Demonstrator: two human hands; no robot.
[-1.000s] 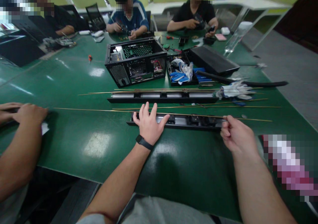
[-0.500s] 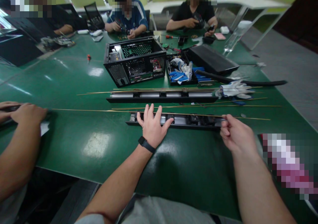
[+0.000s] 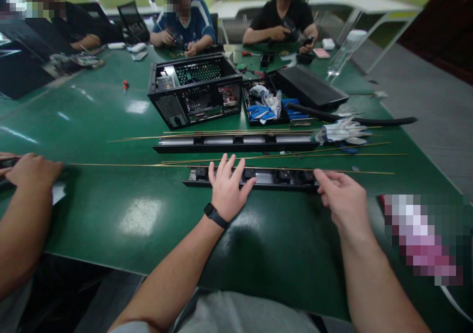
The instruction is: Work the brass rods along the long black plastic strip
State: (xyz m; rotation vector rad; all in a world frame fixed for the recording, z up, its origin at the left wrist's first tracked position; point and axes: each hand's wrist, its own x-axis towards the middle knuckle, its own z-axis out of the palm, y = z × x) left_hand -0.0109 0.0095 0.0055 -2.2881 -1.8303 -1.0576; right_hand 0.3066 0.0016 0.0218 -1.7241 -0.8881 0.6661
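A dark channel-shaped rail [image 3: 266, 180] with black blocks set along it lies in front of me. My left hand [image 3: 229, 185], with a black band on its wrist, rests across the rail, fingers spread. A thin brass-coloured rod [image 3: 129, 165] runs along the rail's far edge, passing under my left fingers and out past both ends. At the right end of the rail, my right hand [image 3: 342, 192] pinches the rod; its fingertips partly hide the contact. Behind lies a second similar rail [image 3: 218, 147], with more thin rods [image 3: 377, 154] around it.
A co-worker's hand [image 3: 35, 173] is at the left, near the rod's far end. Farther back stand an open computer case [image 3: 195, 91], a box of gloves [image 3: 264, 106], a black panel [image 3: 314, 86] and a black tube [image 3: 384, 121]. Other people sit across the green table [image 3: 92, 215].
My right hand has slid left along the rod, its fingertips now closer to the last black block. My left hand stays spread on the rail. The whole view has shifted slightly.
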